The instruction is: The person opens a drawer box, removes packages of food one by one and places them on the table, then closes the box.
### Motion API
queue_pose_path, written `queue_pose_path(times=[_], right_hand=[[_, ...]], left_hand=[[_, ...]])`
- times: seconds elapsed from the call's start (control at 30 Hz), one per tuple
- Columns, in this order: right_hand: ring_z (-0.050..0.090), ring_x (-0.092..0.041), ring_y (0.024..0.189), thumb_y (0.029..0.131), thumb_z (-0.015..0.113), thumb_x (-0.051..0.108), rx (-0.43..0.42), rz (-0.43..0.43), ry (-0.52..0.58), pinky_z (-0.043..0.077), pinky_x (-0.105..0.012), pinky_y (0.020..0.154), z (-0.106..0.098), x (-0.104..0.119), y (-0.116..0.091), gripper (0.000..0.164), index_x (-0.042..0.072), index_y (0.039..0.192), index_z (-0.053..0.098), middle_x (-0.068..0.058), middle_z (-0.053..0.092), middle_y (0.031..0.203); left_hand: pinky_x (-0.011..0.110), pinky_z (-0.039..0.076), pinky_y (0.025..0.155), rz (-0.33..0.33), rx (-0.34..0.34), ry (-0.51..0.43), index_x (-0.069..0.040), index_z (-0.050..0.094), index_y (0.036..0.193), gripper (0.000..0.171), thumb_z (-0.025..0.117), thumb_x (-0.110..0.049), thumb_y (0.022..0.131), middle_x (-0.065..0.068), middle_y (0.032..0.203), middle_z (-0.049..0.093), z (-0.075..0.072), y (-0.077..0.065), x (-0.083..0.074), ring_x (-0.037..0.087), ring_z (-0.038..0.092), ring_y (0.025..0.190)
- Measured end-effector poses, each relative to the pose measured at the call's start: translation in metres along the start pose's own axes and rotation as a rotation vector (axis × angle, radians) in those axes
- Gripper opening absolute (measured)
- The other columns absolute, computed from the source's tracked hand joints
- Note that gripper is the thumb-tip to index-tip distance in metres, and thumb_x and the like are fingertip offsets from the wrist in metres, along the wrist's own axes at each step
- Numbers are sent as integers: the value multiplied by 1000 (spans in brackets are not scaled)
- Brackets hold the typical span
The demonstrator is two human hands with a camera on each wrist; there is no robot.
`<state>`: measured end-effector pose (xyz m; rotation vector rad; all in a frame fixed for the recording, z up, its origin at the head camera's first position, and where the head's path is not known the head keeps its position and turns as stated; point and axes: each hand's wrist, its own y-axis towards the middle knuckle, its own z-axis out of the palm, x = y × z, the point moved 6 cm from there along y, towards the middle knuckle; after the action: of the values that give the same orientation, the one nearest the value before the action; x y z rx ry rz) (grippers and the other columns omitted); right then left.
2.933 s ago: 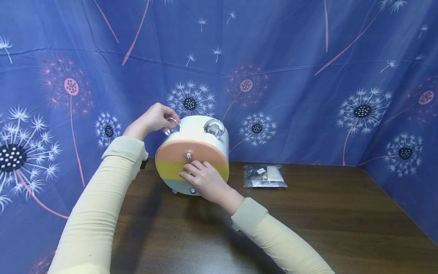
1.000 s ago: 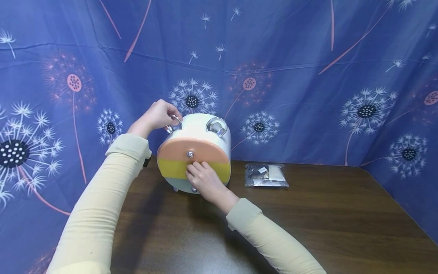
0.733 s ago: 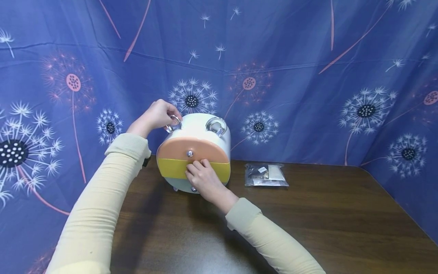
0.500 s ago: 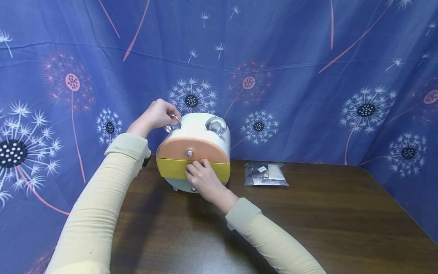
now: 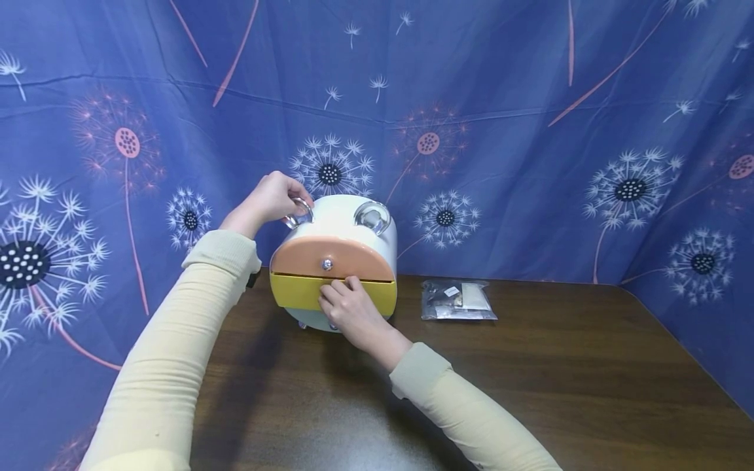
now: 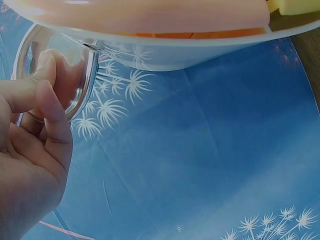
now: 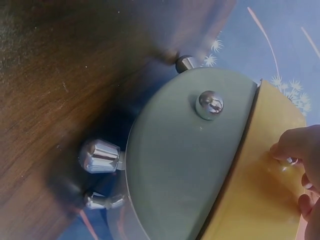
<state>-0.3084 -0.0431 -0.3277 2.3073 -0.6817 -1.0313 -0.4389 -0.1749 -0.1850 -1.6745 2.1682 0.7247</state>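
A round white cabinet [image 5: 337, 212] shaped like a twin-bell alarm clock stands on the table, with an orange, a yellow and a grey-green drawer front. The yellow drawer [image 5: 297, 292] is pulled out slightly, leaving a dark gap along its top edge. My right hand [image 5: 356, 314] pinches the small metal knob [image 7: 290, 160] of that drawer, largely covering it. My left hand [image 5: 273, 196] holds the left chrome bell [image 6: 91, 82] on the cabinet's top, thumb against its inside. The orange drawer [image 5: 359, 252] and the grey-green drawer [image 7: 185, 135] look closed.
A clear plastic packet [image 5: 459, 301] lies on the brown wooden table [image 5: 559, 366] right of the cabinet. The second chrome bell [image 5: 374, 218] is on its top right. Behind hangs a blue dandelion-print cloth [image 5: 506, 183]. Chrome feet [image 7: 100, 156] support the cabinet.
My right hand has gone from touching the yellow front to pinching its knob. The yellow drawer has come forward a little, opening a gap beneath the orange one. My left hand stays on the bell.
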Motion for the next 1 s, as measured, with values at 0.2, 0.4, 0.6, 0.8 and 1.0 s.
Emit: queue_pose_path(times=[0.2, 0.4, 0.6, 0.8, 1.0], right_hand=[[55, -15, 91, 87, 63, 8, 22, -8, -14, 42, -31, 80, -2, 3, -1, 17, 14, 101, 71, 2, 65, 103], [55, -15, 91, 87, 64, 7, 3, -29, -22, 43, -30, 79, -5, 7, -3, 16, 13, 100, 71, 1, 64, 101], [56, -16, 91, 89, 63, 8, -9, -55, -39, 44, -30, 78, -8, 11, -4, 16, 13, 101, 71, 0, 64, 102], [58, -16, 87, 90, 59, 9, -67, -89, -47, 47, -29, 77, -15, 14, -6, 17, 13, 98, 73, 0, 66, 99], [57, -14, 82, 94, 50, 5, -164, -129, -31, 48, -23, 73, -38, 17, -4, 24, 11, 90, 73, 0, 65, 91]], left_hand=[[40, 58, 65, 2, -2, -5, -9, 74, 91, 10, 70, -4, 83, 10, 92, 71, 1, 1, 1, 17, 65, 68], [40, 58, 64, 5, -4, 0, -9, 74, 91, 10, 70, -4, 83, 10, 93, 71, 1, 1, 2, 18, 65, 71], [39, 57, 64, 7, -5, 9, -9, 74, 92, 11, 70, -4, 83, 10, 95, 71, 0, 1, 2, 19, 65, 75], [37, 57, 62, 11, 0, 4, -9, 74, 92, 11, 70, -4, 83, 11, 94, 71, 0, 1, 1, 19, 65, 73], [31, 56, 58, 17, 4, 10, -8, 73, 92, 12, 71, -2, 82, 11, 94, 71, 0, 2, 0, 18, 64, 73]])
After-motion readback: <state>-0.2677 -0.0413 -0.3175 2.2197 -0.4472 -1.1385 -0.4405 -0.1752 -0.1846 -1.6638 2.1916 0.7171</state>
